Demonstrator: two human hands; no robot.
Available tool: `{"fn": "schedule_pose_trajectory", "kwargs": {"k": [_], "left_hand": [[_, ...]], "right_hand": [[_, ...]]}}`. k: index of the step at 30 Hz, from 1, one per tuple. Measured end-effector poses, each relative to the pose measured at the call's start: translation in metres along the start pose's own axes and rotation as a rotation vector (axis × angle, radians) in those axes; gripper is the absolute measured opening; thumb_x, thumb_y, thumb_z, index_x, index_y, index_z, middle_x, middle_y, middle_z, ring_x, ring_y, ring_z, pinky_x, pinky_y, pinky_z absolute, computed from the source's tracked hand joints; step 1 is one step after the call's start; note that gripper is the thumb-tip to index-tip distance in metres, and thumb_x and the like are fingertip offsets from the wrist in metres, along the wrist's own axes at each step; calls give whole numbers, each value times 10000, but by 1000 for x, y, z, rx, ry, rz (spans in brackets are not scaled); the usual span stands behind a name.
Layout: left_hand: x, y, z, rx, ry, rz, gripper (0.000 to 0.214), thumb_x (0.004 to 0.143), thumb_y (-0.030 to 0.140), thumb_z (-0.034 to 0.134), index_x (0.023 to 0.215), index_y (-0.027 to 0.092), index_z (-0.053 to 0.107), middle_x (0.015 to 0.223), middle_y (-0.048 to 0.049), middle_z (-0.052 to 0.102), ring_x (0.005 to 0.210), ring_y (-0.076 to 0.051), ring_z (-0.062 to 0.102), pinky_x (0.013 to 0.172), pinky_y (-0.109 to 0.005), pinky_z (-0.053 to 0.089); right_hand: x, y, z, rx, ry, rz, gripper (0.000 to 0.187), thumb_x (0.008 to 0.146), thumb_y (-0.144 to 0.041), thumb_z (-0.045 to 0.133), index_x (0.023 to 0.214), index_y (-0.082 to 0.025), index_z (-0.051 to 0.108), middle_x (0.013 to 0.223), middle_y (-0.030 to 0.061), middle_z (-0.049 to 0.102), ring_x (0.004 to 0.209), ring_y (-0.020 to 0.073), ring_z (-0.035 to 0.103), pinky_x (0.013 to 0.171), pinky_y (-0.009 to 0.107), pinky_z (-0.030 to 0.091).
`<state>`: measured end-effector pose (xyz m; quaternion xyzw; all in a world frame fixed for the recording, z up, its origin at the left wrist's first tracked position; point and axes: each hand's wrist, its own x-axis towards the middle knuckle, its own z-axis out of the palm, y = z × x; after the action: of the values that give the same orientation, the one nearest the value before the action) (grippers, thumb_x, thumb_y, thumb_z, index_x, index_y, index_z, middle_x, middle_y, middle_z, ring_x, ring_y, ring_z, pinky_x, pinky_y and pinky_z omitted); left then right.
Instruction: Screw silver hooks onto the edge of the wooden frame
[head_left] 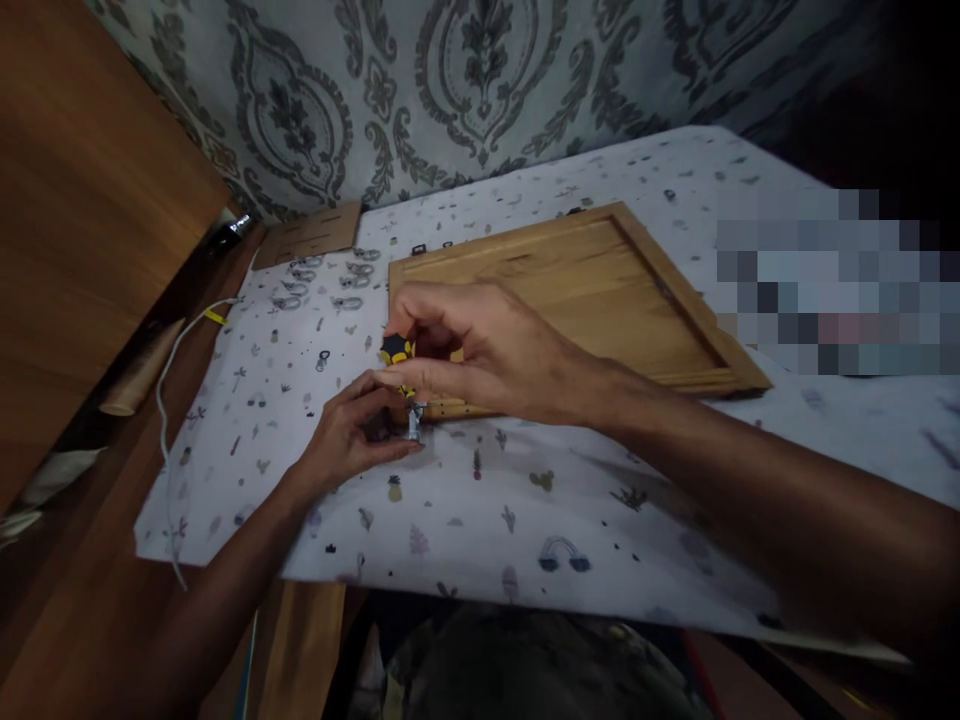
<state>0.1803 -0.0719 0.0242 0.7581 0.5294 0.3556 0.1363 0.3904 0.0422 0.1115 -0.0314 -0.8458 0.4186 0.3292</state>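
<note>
My right hand (495,350) is closed around a short screwdriver (397,348) with a black and yellow handle, held upright over the near left corner of a framed wooden panel (570,280). Just below it, a silver metal hinge (415,422) stands at the panel's edge. My left hand (352,425) pinches around that hinge, its thumb low and its fingers partly hidden behind the screwdriver. Where the screwdriver tip meets the metal is covered by my fingers. The panel lies flat on the table, its recessed middle facing up.
Several similar metal hinges (356,280) lie in two groups left of the panel. Behind them is a piece of cardboard (307,235). A white cable (161,400) hangs over the left table edge. A patterned cloth (480,530) covers the table; a patterned wall (487,80) rises behind.
</note>
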Motion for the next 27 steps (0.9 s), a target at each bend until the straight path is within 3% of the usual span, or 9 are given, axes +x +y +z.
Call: {"fn": "schedule_pose_trajectory", "kwargs": {"k": [5, 9, 14, 27], "left_hand": [[2, 4, -1, -33, 10, 1, 331, 814, 483, 824, 989, 222, 717, 1103, -53, 662, 1000, -210, 672, 863, -329, 562], [4, 7, -3, -62, -32, -60, 314, 810, 453, 833, 939, 198, 703, 995, -41, 636, 916, -192, 652, 797, -306, 551], [4, 7, -3, -107, -51, -102, 340, 804, 461, 837, 970, 194, 706, 1008, -58, 628, 914, -195, 644, 772, -306, 548], [3, 6, -3, -46, -41, -50, 370, 823, 484, 821, 1017, 194, 698, 1013, -65, 645, 924, -192, 655, 778, -301, 550]], "right_hand": [[0, -1, 1, 52, -9, 20, 168, 940, -170, 630, 837, -180, 499, 738, -50, 537, 720, 79, 533, 645, 192, 429], [2, -1, -2, 47, 94, 1, 167, 955, -254, 618, 859, -182, 503, 746, -42, 533, 721, 86, 545, 640, 198, 431], [4, 2, -8, -22, 167, 1, 211, 963, -313, 613, 860, -195, 471, 746, -42, 520, 725, 95, 539, 642, 207, 431], [1, 11, -3, 76, 132, 52, 180, 975, -262, 591, 855, -204, 470, 728, -44, 505, 662, 95, 522, 596, 213, 449]]}}
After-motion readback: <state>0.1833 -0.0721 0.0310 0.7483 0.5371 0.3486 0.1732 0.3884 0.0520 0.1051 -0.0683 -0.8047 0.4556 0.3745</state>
